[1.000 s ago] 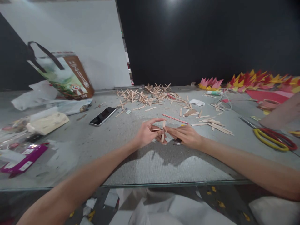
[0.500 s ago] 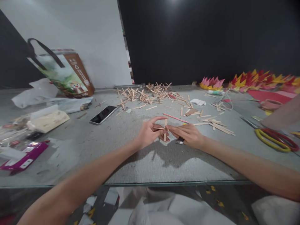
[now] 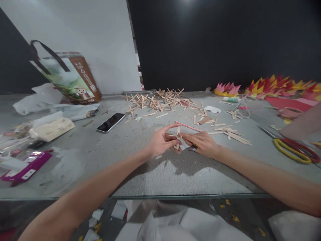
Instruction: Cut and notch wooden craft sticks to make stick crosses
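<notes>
Above the grey table, my left hand (image 3: pixel 164 139) is closed around a small cross of wooden craft sticks (image 3: pixel 178 134), one stick upright and another running sideways. My right hand (image 3: pixel 204 144) reaches in from the other side, its fingertips at the middle of the cross. Tucked under the fingers of that hand is a small dark and yellow object (image 3: pixel 193 147), mostly covered, whose kind I cannot make out. A pink patterned pencil-like stick (image 3: pixel 187 126) lies just behind my hands.
A pile of crossed sticks (image 3: pixel 160 100) lies at the back, with loose craft sticks (image 3: pixel 237 135) to the right. A phone (image 3: pixel 110 122) and a paper bag (image 3: pixel 75 80) are on the left. Scissors (image 3: pixel 292 149) lie right, below folded paper pieces (image 3: pixel 278 85).
My right fingertips have shifted slightly at the cross, and more of the yellow on the object in that hand shows. The left hand still holds the sticks.
</notes>
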Demonstrator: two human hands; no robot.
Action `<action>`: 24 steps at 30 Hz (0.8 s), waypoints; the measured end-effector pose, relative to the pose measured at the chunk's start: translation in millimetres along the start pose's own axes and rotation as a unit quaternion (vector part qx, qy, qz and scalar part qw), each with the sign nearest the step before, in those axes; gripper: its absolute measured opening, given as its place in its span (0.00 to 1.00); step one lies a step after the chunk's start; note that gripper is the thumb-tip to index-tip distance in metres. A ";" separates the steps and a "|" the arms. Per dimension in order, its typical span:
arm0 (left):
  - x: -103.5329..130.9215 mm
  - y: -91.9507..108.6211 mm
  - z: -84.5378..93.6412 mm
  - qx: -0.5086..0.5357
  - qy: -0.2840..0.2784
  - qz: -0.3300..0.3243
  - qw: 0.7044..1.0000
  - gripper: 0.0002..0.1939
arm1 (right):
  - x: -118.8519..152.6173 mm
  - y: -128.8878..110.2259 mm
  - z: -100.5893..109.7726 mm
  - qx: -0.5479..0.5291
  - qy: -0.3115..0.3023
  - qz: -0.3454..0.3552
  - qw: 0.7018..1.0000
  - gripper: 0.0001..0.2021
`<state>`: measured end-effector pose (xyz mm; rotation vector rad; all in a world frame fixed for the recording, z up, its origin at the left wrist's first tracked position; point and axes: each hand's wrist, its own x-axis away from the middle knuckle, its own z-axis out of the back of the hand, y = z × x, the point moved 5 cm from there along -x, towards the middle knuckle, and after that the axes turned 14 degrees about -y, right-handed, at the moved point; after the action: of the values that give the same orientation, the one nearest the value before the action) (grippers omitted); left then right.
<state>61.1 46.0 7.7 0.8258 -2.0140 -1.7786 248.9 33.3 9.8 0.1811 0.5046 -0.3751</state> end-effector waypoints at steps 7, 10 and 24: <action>0.9 -1.1 0.1 0.012 0.037 0.012 0.999 0.47 | -4.7 -4.4 4.4 -0.011 -0.033 0.028 0.999 0.32; 1.0 -1.5 0.8 0.015 0.034 0.023 0.999 0.47 | -4.7 -3.5 5.1 -0.011 -0.053 0.041 0.998 0.36; 3.1 -0.6 -1.0 0.005 0.096 0.012 0.995 0.44 | -4.9 1.8 7.9 -0.017 -0.072 0.038 0.997 0.32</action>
<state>59.3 43.3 6.9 0.9345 -1.9025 -1.6102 249.1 34.4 19.2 0.1385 0.3611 -0.3023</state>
